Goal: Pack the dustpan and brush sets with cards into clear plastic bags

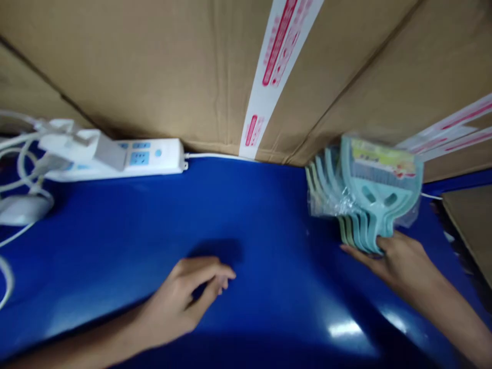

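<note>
My right hand [395, 259] grips the handles of a stack of several pale green and blue plastic dustpan-shaped items [365, 195] in clear wrapping, with a yellow-green label on the front one. The stack stands tilted on the blue table [249, 215] at the right, against the cardboard boxes. My left hand [188, 300] rests on the table near the front centre, fingers loosely curled, holding nothing.
Large cardboard boxes [172, 66] with white-and-red tape [277, 61] wall off the back. A white power strip [126, 156] with plugs and white cables [19, 159] lies at the back left. A brown cardboard piece [471, 225] sits at the far right.
</note>
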Available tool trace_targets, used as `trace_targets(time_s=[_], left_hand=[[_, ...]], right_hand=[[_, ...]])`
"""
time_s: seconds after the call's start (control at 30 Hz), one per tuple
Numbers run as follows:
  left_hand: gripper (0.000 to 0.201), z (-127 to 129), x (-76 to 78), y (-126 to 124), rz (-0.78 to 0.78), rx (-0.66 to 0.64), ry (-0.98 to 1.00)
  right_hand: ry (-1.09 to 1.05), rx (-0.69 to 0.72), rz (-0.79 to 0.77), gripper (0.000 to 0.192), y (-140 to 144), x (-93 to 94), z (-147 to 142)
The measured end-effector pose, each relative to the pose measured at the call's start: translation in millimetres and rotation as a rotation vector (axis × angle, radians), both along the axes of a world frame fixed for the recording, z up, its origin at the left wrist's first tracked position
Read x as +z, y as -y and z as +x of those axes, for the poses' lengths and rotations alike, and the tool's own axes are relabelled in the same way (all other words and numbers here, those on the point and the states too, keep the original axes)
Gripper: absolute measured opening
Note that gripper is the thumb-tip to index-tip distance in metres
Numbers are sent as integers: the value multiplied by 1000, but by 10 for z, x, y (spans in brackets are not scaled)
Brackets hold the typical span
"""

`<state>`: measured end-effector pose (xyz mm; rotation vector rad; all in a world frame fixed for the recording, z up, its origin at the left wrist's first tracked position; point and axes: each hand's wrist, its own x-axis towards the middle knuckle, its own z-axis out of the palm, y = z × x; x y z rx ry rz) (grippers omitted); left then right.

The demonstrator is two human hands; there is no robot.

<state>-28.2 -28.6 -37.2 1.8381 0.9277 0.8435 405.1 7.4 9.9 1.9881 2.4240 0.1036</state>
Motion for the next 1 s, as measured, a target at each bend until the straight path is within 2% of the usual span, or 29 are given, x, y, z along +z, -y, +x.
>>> trace_targets(time_s=[0.07, 0.17, 0.23, 0.4, 0.53, 0.63, 0.77, 1.0], left_hand=[[21, -5, 51, -58, -47, -13, -9], [20, -30, 47, -75, -68, 31, 65], [21, -44, 28, -27, -44, 39, 80], [20, -59, 52, 250, 68, 97, 41], [19, -150, 55, 542, 184, 104, -12], [21, -247, 50, 722, 238, 113, -26], [23, -328, 60, 841, 255, 115, -46], [23, -298, -2, 778, 243, 118, -32]], right_hand=[[-51, 22, -111, 38, -63, 1, -119], [-26, -30, -58, 34, -11, 75, -527], [-33, -24, -82, 31, 90, 143, -895], [-80, -26, -172, 28, 262, 311, -1822], [-193, -72, -323, 22, 209, 422, -2348], [-282, -108, -394, 14, 93, 489, -2545], [-289, -127, -379, 11, -57, 534, -2662], [-275, -90, -326, 39, -243, 560, -2666]])
